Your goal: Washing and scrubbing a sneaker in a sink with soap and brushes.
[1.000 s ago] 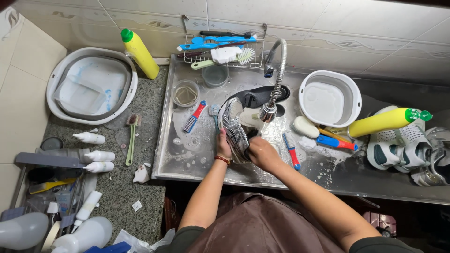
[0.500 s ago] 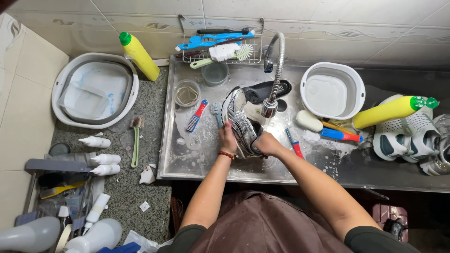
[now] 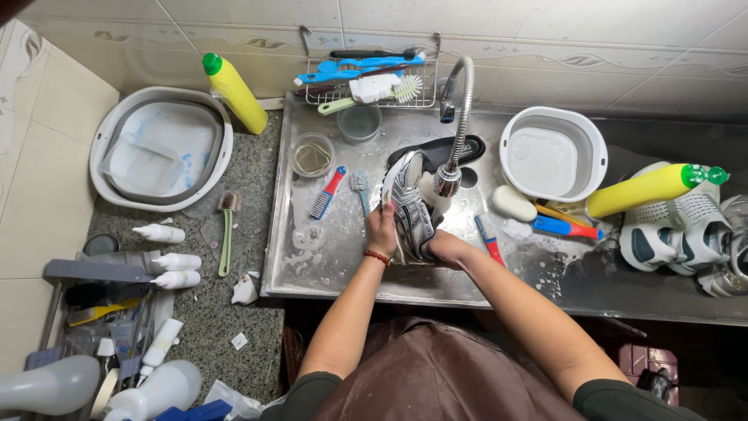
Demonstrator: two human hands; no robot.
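1. Tiled walls back a wet, soapy steel sink (image 3: 335, 257) set beside a speckled stone counter (image 3: 202, 312).
2. Under the flexible faucet (image 3: 458, 132) a grey-and-white sneaker (image 3: 409, 206) stands on its side, toe pointing away from the person.
3. Left hand (image 3: 382, 230) presses against the shoe's left flank, fingers curled onto it; a bead bracelet sits at the wrist.
4. Right hand (image 3: 446, 248) clasps the heel end from below and right, fingers closed around it.
5. Both forearms reach forward over a brown apron (image 3: 436, 382).
6. Brushes, a white basin (image 3: 592, 144) and yellow bottles lie around.
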